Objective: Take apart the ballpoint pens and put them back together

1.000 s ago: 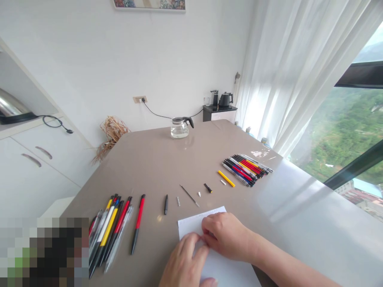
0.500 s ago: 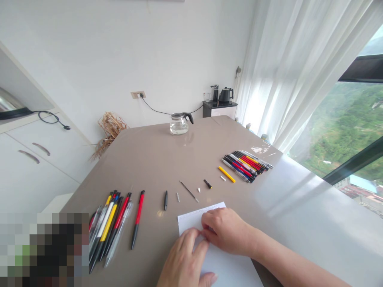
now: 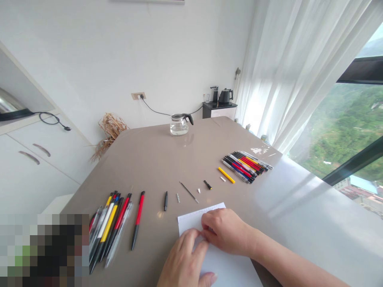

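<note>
A white sheet of paper (image 3: 231, 265) lies at the table's near edge beneath both hands. My left hand (image 3: 187, 257) rests on its left side, fingers apart and thumb stretched out. My right hand (image 3: 224, 231) lies on the paper with its fingers curled inward; what they hold, if anything, is hidden. The fingertips of the two hands meet. Beyond the sheet are loose pen parts: a black grip piece (image 3: 165, 201), a spring (image 3: 178, 198), an ink refill (image 3: 189, 192), a small white tip (image 3: 198, 191), a black clip piece (image 3: 207, 184), a white piece (image 3: 223, 179) and a yellow barrel (image 3: 226, 175).
A red and black pen (image 3: 138, 220) lies left of the parts, beside a pile of several pens (image 3: 111, 223). Another row of pens (image 3: 247, 165) is at the right. Farther back stands a glass pot (image 3: 179, 126) with clear liquid. A window (image 3: 344, 119) is on the right.
</note>
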`<state>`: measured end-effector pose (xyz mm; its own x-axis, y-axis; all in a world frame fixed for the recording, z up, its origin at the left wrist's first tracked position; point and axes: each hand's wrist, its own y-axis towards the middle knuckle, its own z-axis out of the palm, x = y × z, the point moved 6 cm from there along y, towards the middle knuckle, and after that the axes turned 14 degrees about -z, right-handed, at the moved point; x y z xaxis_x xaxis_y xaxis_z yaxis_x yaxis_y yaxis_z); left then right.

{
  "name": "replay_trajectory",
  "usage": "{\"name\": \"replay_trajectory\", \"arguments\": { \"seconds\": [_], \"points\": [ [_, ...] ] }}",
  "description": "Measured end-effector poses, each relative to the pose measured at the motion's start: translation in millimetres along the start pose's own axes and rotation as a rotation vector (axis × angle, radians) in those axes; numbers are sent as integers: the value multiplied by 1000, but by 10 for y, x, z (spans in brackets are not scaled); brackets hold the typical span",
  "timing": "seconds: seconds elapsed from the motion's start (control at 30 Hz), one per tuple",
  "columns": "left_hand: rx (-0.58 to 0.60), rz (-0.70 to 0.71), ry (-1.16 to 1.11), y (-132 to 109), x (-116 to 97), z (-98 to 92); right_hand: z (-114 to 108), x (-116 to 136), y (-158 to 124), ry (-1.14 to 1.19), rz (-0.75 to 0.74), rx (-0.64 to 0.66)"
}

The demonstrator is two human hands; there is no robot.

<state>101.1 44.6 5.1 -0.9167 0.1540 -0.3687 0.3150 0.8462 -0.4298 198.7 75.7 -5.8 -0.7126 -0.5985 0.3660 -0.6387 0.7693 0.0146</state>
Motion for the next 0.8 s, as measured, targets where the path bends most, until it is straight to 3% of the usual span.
{"name": "replay_trajectory", "arguments": {
  "seconds": [0.53, 0.63, 0.7, 0.8],
  "points": [
    [-6, -16, -3, -25, -5, -27, -18, 29, 1, 1, 11, 7],
    [-1, -6, 1, -25, 15, -2, -72, 13, -3, 37, -52, -1],
    [-4, 4, 2, -20, 35, 23, -175, -105, -23, 53, -54, -58],
    [-10, 11, 12, 0, 68, 60, -440, -546, -150, -18, 231, -302]
  ]
}}
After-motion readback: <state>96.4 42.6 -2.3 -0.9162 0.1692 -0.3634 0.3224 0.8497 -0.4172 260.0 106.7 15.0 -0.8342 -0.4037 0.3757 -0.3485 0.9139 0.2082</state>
